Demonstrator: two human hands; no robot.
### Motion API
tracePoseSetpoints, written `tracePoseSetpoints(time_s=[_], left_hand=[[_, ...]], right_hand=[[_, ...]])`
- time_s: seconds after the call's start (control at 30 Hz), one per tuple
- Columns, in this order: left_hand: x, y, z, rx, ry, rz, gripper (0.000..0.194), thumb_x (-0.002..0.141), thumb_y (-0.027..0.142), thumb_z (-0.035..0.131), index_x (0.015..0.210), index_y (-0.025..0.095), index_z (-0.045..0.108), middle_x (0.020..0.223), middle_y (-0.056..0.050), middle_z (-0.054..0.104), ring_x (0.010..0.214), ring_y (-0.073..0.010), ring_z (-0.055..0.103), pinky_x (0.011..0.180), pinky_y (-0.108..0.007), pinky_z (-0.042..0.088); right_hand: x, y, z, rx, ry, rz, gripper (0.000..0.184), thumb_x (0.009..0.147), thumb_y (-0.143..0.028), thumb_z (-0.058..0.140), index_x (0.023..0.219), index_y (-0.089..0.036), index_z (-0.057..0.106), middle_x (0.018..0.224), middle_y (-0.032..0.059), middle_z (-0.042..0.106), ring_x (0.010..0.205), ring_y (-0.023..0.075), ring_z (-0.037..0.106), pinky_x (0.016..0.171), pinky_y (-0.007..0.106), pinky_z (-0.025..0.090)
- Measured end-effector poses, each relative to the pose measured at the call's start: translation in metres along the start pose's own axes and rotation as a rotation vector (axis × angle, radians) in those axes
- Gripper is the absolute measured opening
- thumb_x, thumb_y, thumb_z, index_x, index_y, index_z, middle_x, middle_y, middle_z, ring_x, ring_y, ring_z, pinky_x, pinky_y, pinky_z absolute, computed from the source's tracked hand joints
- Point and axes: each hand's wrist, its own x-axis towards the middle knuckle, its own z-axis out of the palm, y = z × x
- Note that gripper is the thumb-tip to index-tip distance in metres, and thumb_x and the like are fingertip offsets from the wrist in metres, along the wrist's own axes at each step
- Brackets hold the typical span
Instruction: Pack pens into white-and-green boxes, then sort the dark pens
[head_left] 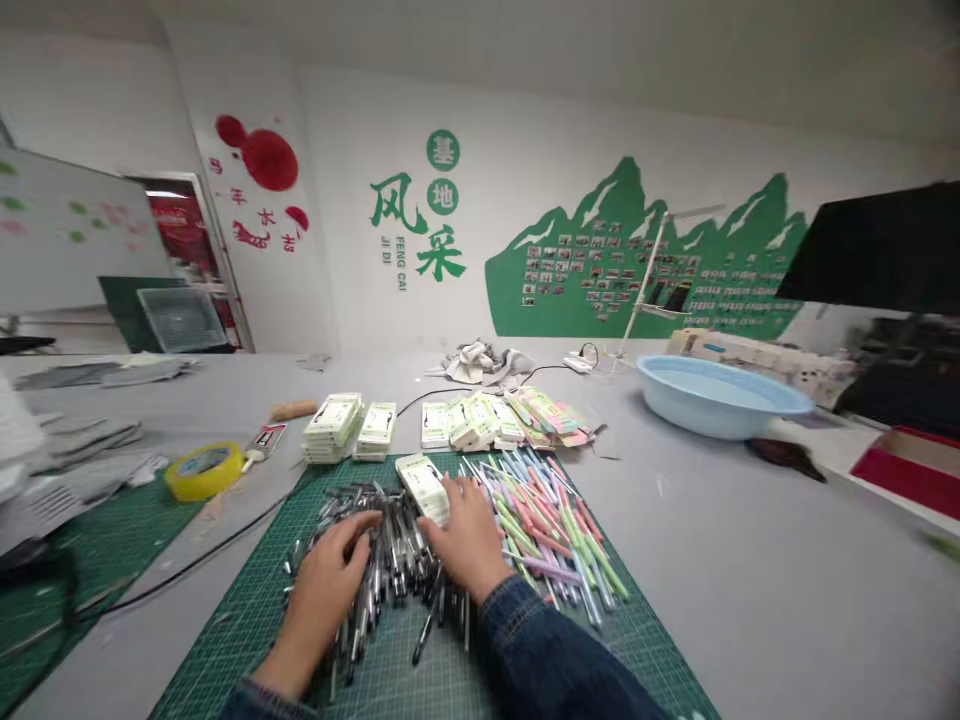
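One box, long axis slanting away leftward, lay pinched in my nearer right hand beyond the black pens; left hand half-open over them, no visible hold.

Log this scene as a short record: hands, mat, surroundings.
left hand: fingers spread over black pens; hand
right hand: fingers and thumb on white box; hand
mat: green cutting mat, pastel pens on right
behind pens: stacked boxes
left of mat: yellow tape roll
right of mat: blue basin
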Motion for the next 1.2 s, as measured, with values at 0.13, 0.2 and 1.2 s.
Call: tracePoseSetpoints(time_s=[0.13,0.2,1.2], left_hand=[[0.0,0.003,0.002,0.002,0.019,0.04,0.033,0.085,0.03,0.043,0.11,0.024,0.064,0.114,-0.004,0.068,0.11,-0.0235,0.06,0.099,-0.042,0.043],[0.001,0.005,0.002,-0.005,0.023,0.051,0.033,0.085,0.03,0.043,0.109,0.024,0.065,0.114,-0.004,0.068,0.11,-0.0236,0.059,0.099,-0.042,0.043],[0.031,0.073,0.004,-0.877,-0.259,-0.077,0.043,0.075,0.033,0.07,0.112,0.015,0.06,0.116,-0.012,0.068,0.108,-0.0288,0.063,0.095,-0.04,0.048]], right_hand=[[0.003,-0.011,0.008,-0.051,-0.017,0.035,0.064,0.076,-0.043,0.065,0.13,-0.013,0.05,0.122,0.0191,0.057,0.113,0.0332,0.052,0.096,0.044,0.037],[0.004,-0.015,0.012,-0.083,-0.023,0.055,0.063,0.075,-0.04,0.066,0.129,-0.012,0.05,0.114,0.0195,0.06,0.107,0.0346,0.054,0.093,0.046,0.038],[-0.021,-0.027,-0.025,0.601,0.182,-0.156,0.091,0.073,-0.009,0.059,0.149,-0.025,0.011,0.144,0.0089,0.038,0.131,0.0241,0.04,0.107,0.04,0.038]])
